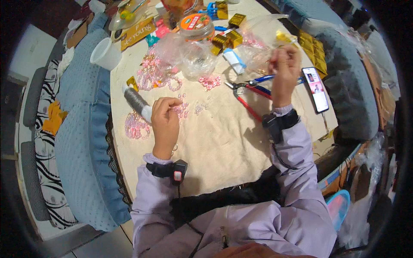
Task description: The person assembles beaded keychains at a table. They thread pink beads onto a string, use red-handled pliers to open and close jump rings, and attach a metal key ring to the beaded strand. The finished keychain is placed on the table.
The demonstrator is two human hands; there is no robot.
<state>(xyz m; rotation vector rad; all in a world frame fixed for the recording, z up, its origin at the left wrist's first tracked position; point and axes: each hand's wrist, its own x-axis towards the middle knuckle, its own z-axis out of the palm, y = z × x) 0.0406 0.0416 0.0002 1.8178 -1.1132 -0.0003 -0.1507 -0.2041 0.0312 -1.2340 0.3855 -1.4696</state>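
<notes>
My left hand (165, 124) rests low over the cream cloth (215, 150), its fingers curled together beside a small group of loose pink beads (183, 112). Whatever may be in that pinch is hidden. Clear beads (201, 106) lie just right of it, and a spool of grey thread (136, 100) leans close on its left. Raised above the table's right side, my right hand (285, 75) has its fingertips pressed together; I cannot make out anything between them. Below and behind it lie pliers with red handles (249, 112) and pliers with blue handles (263, 79).
Pink beaded strands (157, 71) and a pink coil (137, 126) lie on the left. A white cup (106, 54) stands at the left edge. Far back are a round tub (196, 26), plastic bags (198, 60) and gold boxes (228, 41). A lit phone (315, 89) lies right.
</notes>
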